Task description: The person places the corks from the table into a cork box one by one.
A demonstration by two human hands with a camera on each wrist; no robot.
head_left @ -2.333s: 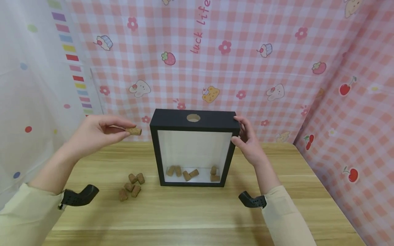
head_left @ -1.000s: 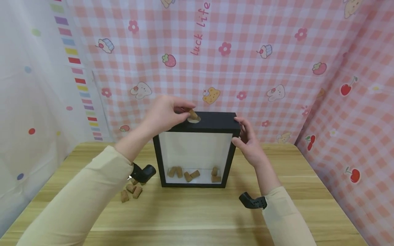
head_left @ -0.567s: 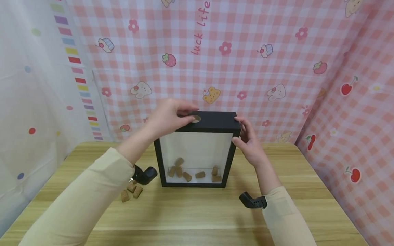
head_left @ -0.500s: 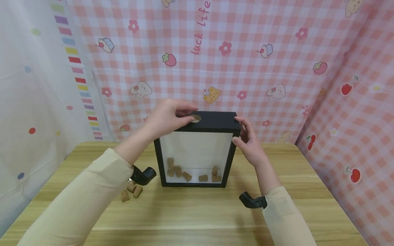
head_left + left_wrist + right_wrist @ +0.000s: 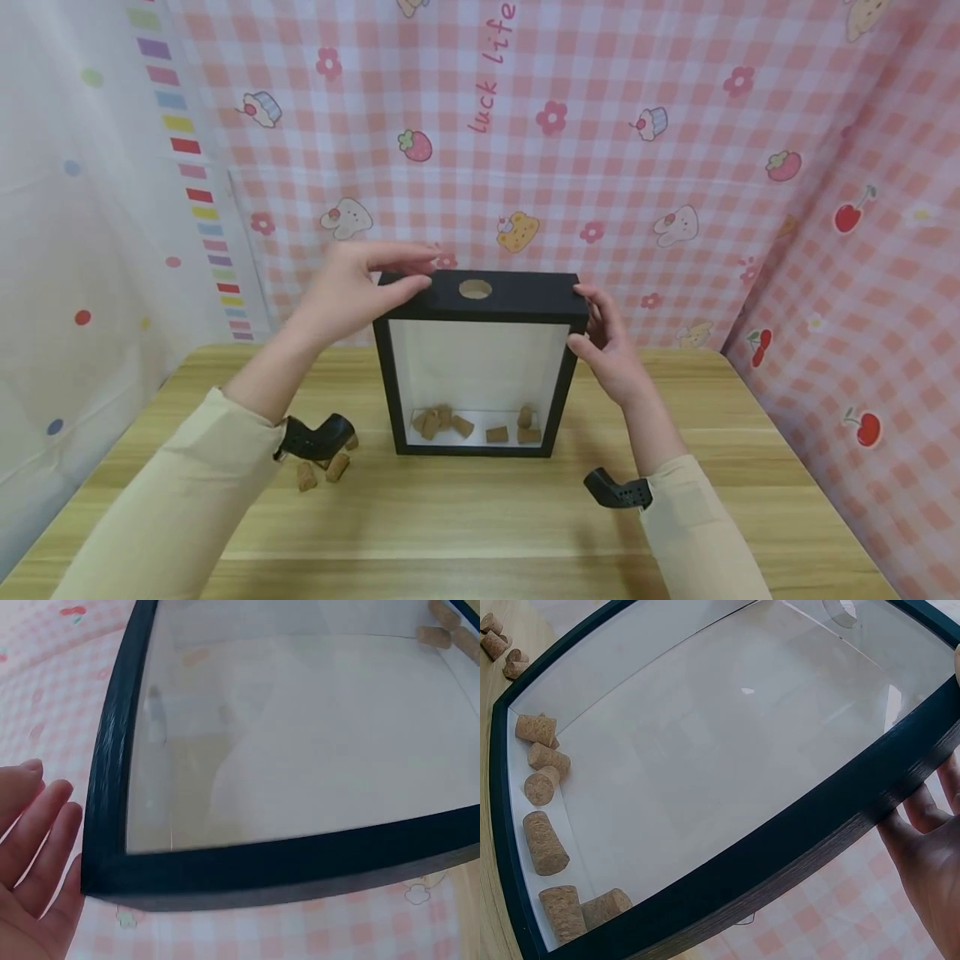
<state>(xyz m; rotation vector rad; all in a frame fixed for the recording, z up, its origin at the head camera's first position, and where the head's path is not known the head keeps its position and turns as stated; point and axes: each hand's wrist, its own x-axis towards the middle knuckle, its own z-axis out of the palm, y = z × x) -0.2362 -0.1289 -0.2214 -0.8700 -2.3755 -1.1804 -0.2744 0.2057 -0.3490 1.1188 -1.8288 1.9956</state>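
A black shadow box frame (image 5: 528, 293) with a clear front stands upright on the table, a round hole (image 5: 476, 289) in its top. Several corks (image 5: 497, 434) lie along its floor, and the right wrist view shows these corks (image 5: 546, 844) through the front. My left hand (image 5: 348, 287) is over the box's top left corner, thumb and fingers apart with nothing between them. In the left wrist view, that hand (image 5: 37, 862) is beside the frame's corner. My right hand (image 5: 615, 354) grips the top right corner, thumb in front and fingers behind.
Several loose corks (image 5: 337, 467) lie on the wooden table (image 5: 465, 525) left of the box, partly behind the left wrist camera (image 5: 318, 437). A pink checked curtain (image 5: 600, 183) hangs behind, and a white dotted one (image 5: 82, 250) at the left.
My left hand brought a cork to the hole and let it go; the cork dropped inside and settled at the left. Empty, the hand has since moved left. My right hand has stayed put.
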